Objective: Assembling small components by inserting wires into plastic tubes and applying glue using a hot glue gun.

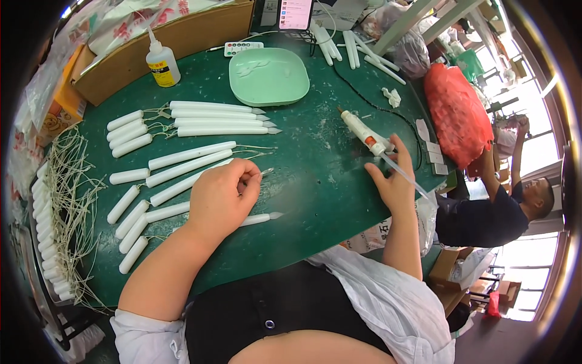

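Observation:
My left hand is closed in a pinch over the rows of white electric candles. A small clear flame-shaped bulb pokes out at its fingertips. White candle tubes lie beneath and beside it, some with thin wires at their ends. Several finished-looking candles with flame tips lie farther back. My right hand has its thumb and fingers apart beside the rear of a white glue gun. The gun lies on the green table, and a clear glue stick runs from its back across that hand.
A bundle of wired white tubes lines the left edge. Farther back are a glue bottle, a green tray, a remote and a phone. A black cord crosses near a red bag. Another person is at right.

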Demonstrator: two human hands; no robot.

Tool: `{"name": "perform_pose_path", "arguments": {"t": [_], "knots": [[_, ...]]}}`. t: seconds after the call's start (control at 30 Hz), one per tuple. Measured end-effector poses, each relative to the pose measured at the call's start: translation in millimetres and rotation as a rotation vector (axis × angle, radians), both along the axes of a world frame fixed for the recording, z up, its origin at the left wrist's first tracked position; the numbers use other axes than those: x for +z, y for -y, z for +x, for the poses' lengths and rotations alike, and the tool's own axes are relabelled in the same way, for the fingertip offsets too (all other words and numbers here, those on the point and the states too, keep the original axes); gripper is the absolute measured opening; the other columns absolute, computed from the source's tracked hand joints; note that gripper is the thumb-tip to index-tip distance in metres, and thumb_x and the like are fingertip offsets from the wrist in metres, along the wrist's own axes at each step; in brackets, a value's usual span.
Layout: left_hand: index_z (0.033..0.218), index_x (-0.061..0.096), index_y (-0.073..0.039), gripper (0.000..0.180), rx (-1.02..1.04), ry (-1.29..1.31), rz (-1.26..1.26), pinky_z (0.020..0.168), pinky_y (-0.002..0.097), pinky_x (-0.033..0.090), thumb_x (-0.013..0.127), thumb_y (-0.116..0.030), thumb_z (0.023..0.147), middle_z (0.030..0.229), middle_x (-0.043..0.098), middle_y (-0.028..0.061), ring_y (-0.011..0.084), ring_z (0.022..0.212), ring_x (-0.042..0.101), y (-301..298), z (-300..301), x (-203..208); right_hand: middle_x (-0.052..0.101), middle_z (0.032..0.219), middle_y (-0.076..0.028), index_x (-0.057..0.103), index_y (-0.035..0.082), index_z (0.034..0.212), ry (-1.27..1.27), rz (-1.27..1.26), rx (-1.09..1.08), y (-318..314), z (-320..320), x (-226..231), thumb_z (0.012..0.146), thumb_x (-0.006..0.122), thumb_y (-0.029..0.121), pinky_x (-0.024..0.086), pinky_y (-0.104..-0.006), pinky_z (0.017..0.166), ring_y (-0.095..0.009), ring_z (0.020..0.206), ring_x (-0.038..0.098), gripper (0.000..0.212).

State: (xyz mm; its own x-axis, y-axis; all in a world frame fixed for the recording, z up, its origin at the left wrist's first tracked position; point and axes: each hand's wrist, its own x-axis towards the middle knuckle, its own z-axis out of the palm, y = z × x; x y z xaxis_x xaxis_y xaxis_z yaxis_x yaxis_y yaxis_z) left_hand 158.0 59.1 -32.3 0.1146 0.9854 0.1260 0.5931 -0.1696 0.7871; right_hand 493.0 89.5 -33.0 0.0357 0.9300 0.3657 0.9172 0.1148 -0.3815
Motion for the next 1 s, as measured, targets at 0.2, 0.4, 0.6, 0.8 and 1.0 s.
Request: {"name": "perform_pose_path", "arguments": {"t": [0.2, 0.4, 0.6, 0.8, 1.0], "knots": [[0.088, 0.065, -0.004, 0.010, -0.042, -0.015, 0.036, 0.062, 0.0318, 0.050, 0.067, -0.013, 0.085, 0.075, 0.068, 0.0077, 0.0207, 0.065, 0.065, 0, -2, -1, 0.067, 0.103, -0.013, 0.057, 0.007, 0.126, 0.117, -0.046, 0.228, -44, 18, -3, 0.088, 0.066, 0.012, 0.051, -0.0352, 0.078, -0.025, 0.090, 0.063, 0.040], [0.086, 0.066, -0.004, 0.010, -0.035, -0.045, 0.020, 0.062, 0.0322, 0.051, 0.067, -0.013, 0.085, 0.074, 0.068, 0.0083, 0.0214, 0.065, 0.066, 1, -2, -2, 0.066, 0.096, -0.016, 0.058, 0.003, 0.115, -0.023, -0.056, 0.212, -107, 39, 18, 0.098, 0.055, 0.022, 0.048, -0.0383, 0.078, -0.031, 0.087, 0.062, 0.026], [0.083, 0.065, -0.006, 0.006, -0.025, -0.034, 0.109, 0.057, 0.0355, 0.050, 0.067, -0.012, 0.083, 0.068, 0.068, 0.0062, 0.0225, 0.061, 0.065, 0, 1, -4, 0.064, 0.106, -0.018, 0.059, 0.002, 0.112, 0.026, 0.055, 0.284, -121, 44, -16, 0.097, 0.057, 0.022, 0.048, -0.0412, 0.084, -0.036, 0.096, 0.061, 0.025], [0.083, 0.065, -0.006, 0.006, -0.024, -0.031, 0.122, 0.058, 0.0353, 0.049, 0.066, -0.012, 0.083, 0.069, 0.067, 0.0067, 0.0223, 0.060, 0.065, 0, 0, -5, 0.064, 0.107, -0.016, 0.060, 0.001, 0.110, -0.098, 0.120, 0.157, -79, 24, -7, 0.091, 0.065, 0.019, 0.047, -0.0426, 0.086, -0.037, 0.094, 0.059, 0.028], [0.086, 0.066, -0.003, 0.010, -0.046, -0.042, 0.048, 0.062, 0.0326, 0.051, 0.067, -0.013, 0.084, 0.073, 0.068, 0.0086, 0.0210, 0.064, 0.065, -1, -1, -1, 0.066, 0.106, -0.010, 0.066, 0.007, 0.099, 0.453, 0.319, 0.299, -33, -40, 30, 0.083, 0.069, 0.014, 0.048, -0.0412, 0.086, -0.031, 0.096, 0.061, 0.018]]}}
